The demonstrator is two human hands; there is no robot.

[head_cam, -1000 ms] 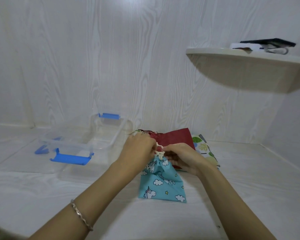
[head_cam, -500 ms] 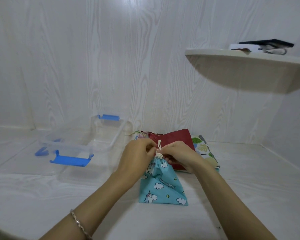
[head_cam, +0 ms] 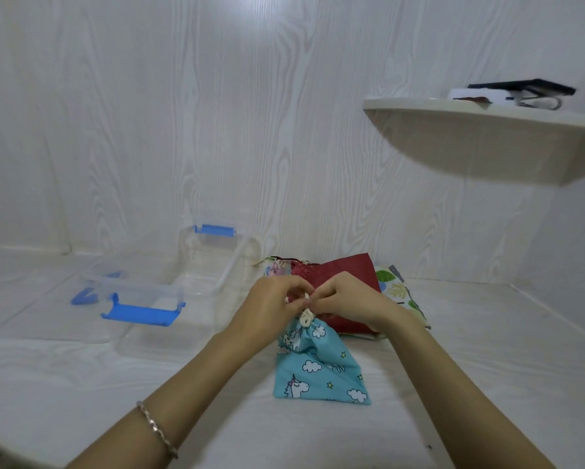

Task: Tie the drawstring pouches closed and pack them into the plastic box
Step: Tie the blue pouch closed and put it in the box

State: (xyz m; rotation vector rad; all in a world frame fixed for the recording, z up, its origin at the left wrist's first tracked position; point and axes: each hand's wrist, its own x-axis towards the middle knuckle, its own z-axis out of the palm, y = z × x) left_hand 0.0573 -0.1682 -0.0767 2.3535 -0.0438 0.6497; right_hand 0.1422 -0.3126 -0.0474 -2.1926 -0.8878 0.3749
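Head cam, only one view to go on. Both hands are up at the neck of the blue unicorn pouch, which sits on the white tabletop just below the middle of the frame, bottom flat and top bunched tight. The left hand and right hand meet fingertip to fingertip right above it, each pinching the cream drawstring that's wound at the gathered neck. Can't make out whether there's an actual knot in there, the fingers cover it.

Right behind the hands is a little pile of other pouches: a dark red pouch on top, a leaf-print pouch poking out to the right, and a pinkish print pouch peeking out at the left.

The clear plastic box sits left of centre, lid off, with a blue latch hanging open on its near end. It's just beside the pile, not touching the blue pouch.

Silver bracelet on the left wrist, lower left. Upper right there's a wall shelf with some dark stuff on it, too small to tell.
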